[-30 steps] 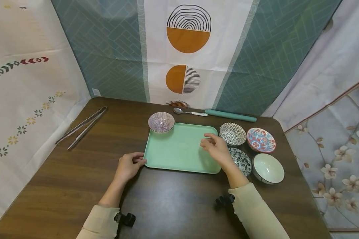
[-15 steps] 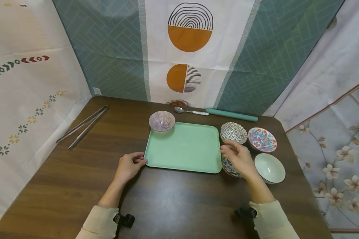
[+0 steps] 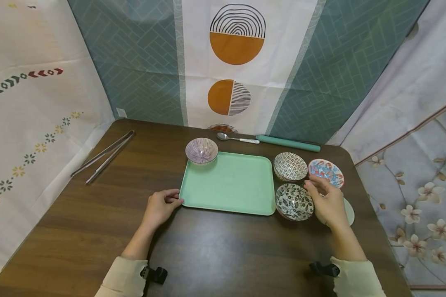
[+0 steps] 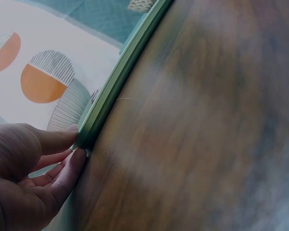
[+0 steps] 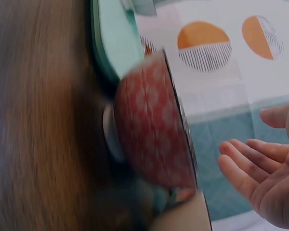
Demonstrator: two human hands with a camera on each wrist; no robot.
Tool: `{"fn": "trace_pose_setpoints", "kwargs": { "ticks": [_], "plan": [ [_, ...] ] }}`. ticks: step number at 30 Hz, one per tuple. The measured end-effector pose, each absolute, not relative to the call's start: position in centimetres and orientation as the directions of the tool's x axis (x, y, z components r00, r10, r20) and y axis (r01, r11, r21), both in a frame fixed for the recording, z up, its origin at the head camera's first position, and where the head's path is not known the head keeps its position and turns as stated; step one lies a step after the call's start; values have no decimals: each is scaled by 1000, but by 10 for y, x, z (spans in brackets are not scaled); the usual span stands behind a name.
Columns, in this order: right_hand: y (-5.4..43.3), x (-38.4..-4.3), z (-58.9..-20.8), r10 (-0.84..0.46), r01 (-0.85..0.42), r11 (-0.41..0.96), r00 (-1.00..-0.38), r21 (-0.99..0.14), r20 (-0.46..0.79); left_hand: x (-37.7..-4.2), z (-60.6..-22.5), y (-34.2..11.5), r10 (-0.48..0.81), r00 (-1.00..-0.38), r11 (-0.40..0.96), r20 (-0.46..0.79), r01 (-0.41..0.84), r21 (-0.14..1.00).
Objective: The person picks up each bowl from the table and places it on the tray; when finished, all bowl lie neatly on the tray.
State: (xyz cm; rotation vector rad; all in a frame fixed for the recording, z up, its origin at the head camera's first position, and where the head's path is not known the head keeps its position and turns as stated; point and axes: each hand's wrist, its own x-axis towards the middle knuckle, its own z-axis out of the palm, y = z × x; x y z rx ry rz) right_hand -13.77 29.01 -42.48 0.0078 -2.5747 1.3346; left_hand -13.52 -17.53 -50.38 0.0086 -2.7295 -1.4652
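Observation:
My left hand (image 3: 161, 208) pinches the near left corner of a mint-green tray (image 3: 226, 183); the left wrist view shows thumb and fingers on its rim (image 4: 116, 79). A purple striped bowl (image 3: 202, 151) sits at the tray's far left corner. Right of the tray, my right hand (image 3: 328, 202) hovers over the bowls with relaxed fingers and nothing held. It partly covers a white bowl (image 3: 350, 212) and a red-and-blue patterned bowl (image 3: 326, 169). Beside it stand a dark floral bowl (image 3: 294, 202), red outside in the right wrist view (image 5: 149, 120), and a checkered bowl (image 3: 290, 166).
Metal tongs (image 3: 104, 156) lie at the table's left. Along the back edge are a spoon (image 3: 238, 138) and a long teal stick-like object (image 3: 288, 142). Bare brown tabletop (image 3: 223, 255) lies in front of the tray. Fabric hangs behind the table and on both sides.
My right hand has moved from above the tray's right side rightward, past the floral bowl, to the white bowl. My left hand stays at the tray corner.

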Motion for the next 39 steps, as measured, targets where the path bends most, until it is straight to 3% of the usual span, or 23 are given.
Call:
{"fn": "trace_pose_setpoints", "kwargs": {
  "ticks": [5,11,22,30,35,39],
  "plan": [
    [311,-131,-426,188,-83,681,-940,-728,283,-135,-503,-176,-25,-999,550,30,11,835],
    [340,-123,-433,258,-65,707,-904,-705,342,-135,-503,-176,-17,-999,550,27,13,835],
    [389,-109,-455,356,96,765,-887,-637,293,-134,-503,-175,-11,-999,550,37,24,835],
    [415,-103,-467,197,117,884,-971,-452,133,-134,-504,-175,-11,-1000,556,22,13,831],
    [421,-102,-468,146,105,889,-987,-445,60,-133,-505,-175,-16,-1000,553,19,7,833],
    [422,-101,-467,171,133,853,-985,-505,30,-132,-504,-174,-26,-999,550,28,9,835]
  ]
}}
